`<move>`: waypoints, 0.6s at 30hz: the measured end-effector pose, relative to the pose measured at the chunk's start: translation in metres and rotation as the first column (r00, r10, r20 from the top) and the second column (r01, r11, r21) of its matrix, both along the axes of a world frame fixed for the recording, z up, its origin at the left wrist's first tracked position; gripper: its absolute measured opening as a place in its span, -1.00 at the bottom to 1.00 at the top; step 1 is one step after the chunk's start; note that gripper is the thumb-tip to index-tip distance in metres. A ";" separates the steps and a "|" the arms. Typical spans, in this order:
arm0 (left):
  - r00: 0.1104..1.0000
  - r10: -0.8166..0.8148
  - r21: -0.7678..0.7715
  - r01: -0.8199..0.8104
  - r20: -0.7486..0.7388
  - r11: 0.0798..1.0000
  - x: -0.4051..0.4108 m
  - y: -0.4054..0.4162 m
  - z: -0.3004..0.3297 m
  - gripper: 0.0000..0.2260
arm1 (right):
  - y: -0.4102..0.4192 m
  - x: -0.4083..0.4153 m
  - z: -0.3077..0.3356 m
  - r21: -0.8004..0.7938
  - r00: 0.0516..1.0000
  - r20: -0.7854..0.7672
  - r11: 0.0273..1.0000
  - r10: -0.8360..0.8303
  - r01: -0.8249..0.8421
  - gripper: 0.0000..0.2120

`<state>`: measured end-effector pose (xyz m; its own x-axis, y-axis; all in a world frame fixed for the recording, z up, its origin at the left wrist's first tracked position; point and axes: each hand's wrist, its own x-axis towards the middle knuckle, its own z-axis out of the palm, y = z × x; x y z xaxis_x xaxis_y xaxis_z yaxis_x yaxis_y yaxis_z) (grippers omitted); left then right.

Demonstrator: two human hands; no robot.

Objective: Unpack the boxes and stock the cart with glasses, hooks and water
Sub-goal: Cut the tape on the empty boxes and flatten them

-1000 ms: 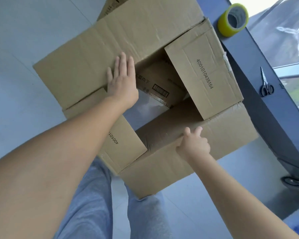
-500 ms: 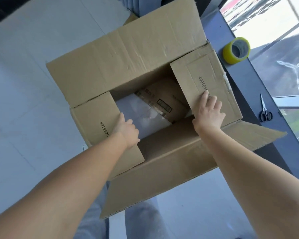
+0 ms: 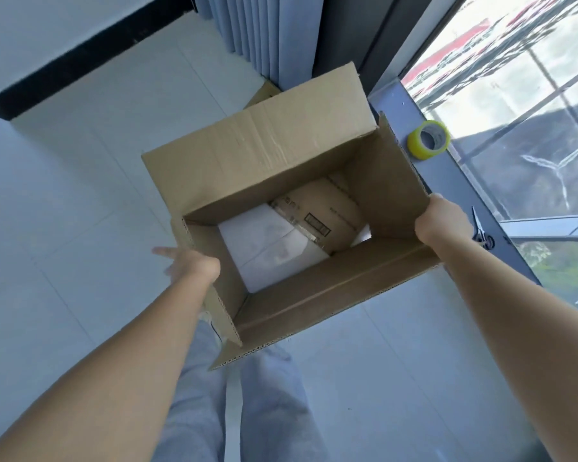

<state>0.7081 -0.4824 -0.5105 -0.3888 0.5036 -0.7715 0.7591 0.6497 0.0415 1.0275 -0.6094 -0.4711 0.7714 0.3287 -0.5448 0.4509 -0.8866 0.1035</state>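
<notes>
1. Pale tiled floor (image 3: 80, 181), with blue-grey curtains (image 3: 261, 31) at the far side and a big window (image 3: 521, 105) along the right, fronted by a dark ledge (image 3: 447, 181).
2. Large cardboard box (image 3: 257, 151) on the floor at centre, all four flaps folded out and up, mouth wide open.
3. Down inside: a white package (image 3: 267, 248) on the near-left of the bottom, and a smaller brown carton (image 3: 327, 208), taped and labelled, lying partly over it toward the far right, long side running near-left to far-right. Contents not visible, so no telling whether glasses, hooks or water.
4. Right hand (image 3: 442, 221) at the box's right corner, fingers curled over the edge of the side flap and gripping it back.
5. Left hand (image 3: 189, 265) outside the left flap, blurred, fingers spread and straight, seemingly pushing that flap outward; holding nothing.
6. Yellow tape roll (image 3: 429, 140) on the ledge just beside the box; scissors (image 3: 481, 231) on the ledge too, partly hidden behind the right wrist.
7. Judged step: opening finished, lifting-out not yet begun. Both packages lie below and between the hands, straight down from the rim. Left hand nearer the white package, right hand nearer the brown carton; a reach down with either would call for letting go of its flap.
</notes>
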 end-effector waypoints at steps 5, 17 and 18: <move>0.982 0.104 -0.149 -0.080 0.160 0.986 -0.034 0.009 0.006 -0.84 | -0.013 0.012 0.013 0.055 0.995 0.009 0.993 -0.103 0.102 -0.79; 0.958 -0.137 -0.127 0.173 0.254 0.977 -0.094 0.037 0.048 -0.79 | -0.028 -0.001 0.072 0.313 0.850 0.004 0.807 -0.527 0.500 -0.64; 0.949 -0.171 -0.136 0.213 0.264 0.968 -0.095 0.040 0.053 -0.76 | -0.029 -0.004 0.081 0.319 0.832 0.011 0.790 -0.555 0.523 -0.64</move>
